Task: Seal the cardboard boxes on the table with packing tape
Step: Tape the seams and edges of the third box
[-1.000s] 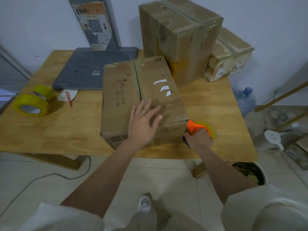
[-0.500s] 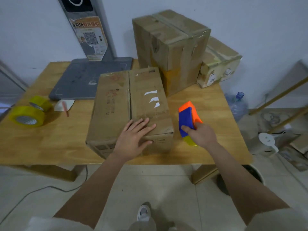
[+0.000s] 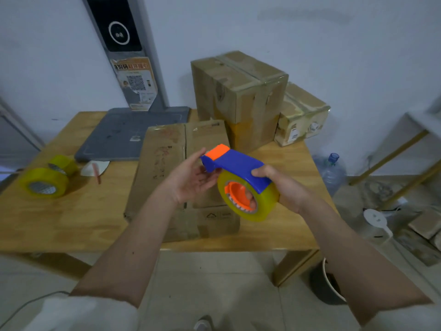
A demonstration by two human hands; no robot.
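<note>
I hold a blue and orange tape dispenser (image 3: 235, 163) with a yellowish roll of packing tape (image 3: 250, 199) in the air above the near cardboard box (image 3: 164, 163). My right hand (image 3: 284, 187) grips the roll and the blue cover from the right. My left hand (image 3: 191, 177) reaches to the dispenser's front end, fingers at the blue tip under the orange flap. The box lies flat on the wooden table (image 3: 83, 218), its top flaps closed along a middle seam.
A tall taped box (image 3: 236, 96) and a smaller box (image 3: 300, 115) stand at the table's back right. Two yellow tape rolls (image 3: 45, 182) and a white scrap lie at the left. A grey platform scale (image 3: 128, 132) sits at the back. Water bottle and clutter on the floor at right.
My right hand lifted the dispenser from the table's right edge up over the box. My left hand left the box top and came to the dispenser's front. The camera tilted up.
</note>
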